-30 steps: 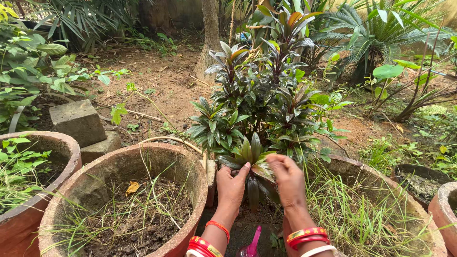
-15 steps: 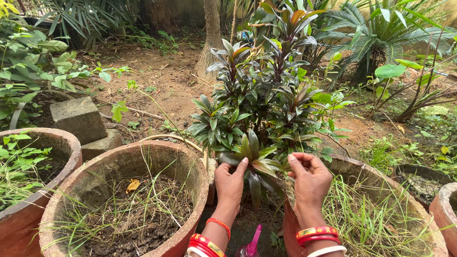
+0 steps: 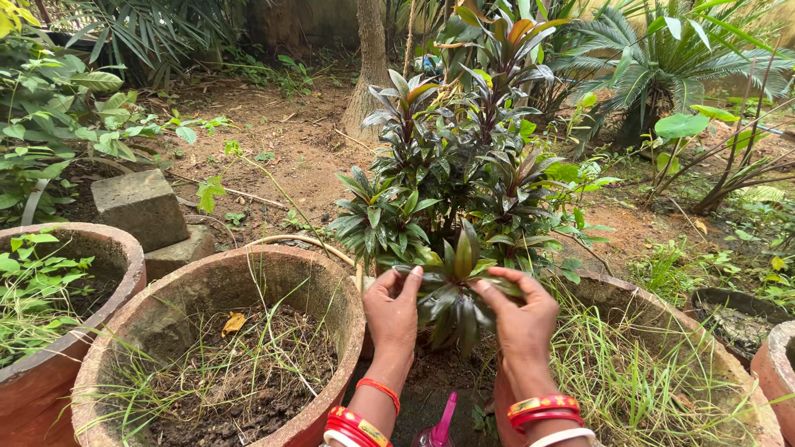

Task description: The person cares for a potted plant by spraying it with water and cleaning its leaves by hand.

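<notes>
Two round clay pots dominate the foreground: the nearer large clay pot [image 3: 217, 285] has a thick, rough, reddish-brown rim weathered grey in patches, and holds dark crumbly soil, thin wiry grass and one dry yellow leaf [image 3: 233, 323]; a second clay pot [image 3: 124, 248] at the left edge carries small green weeds. Behind them sit two blocky grey stones [image 3: 141, 207], coarse and squared. Between the pots, low in the middle of the view, grows the leaf rosette [image 3: 454, 290], a tuft of smooth, glossy, lance-shaped leaves, dark green shading to purple-brown, fanning out from one centre at the foot of a taller bushy plant [image 3: 464, 165] of the same kind. The left hand [image 3: 392, 310] cups the rosette's left side, fingers bent around the leaves and touching them; the right hand [image 3: 522, 319] does the same on the right, fingertips on a leaf, so both hands loosely enclose the tuft without a tight clasp. The stem below the leaves is hidden by the hands. A pink plastic object [image 3: 439, 424] at the bottom edge is cut off and cannot be identified. A grassy pot [image 3: 629, 298] on the right is partly covered.
</notes>
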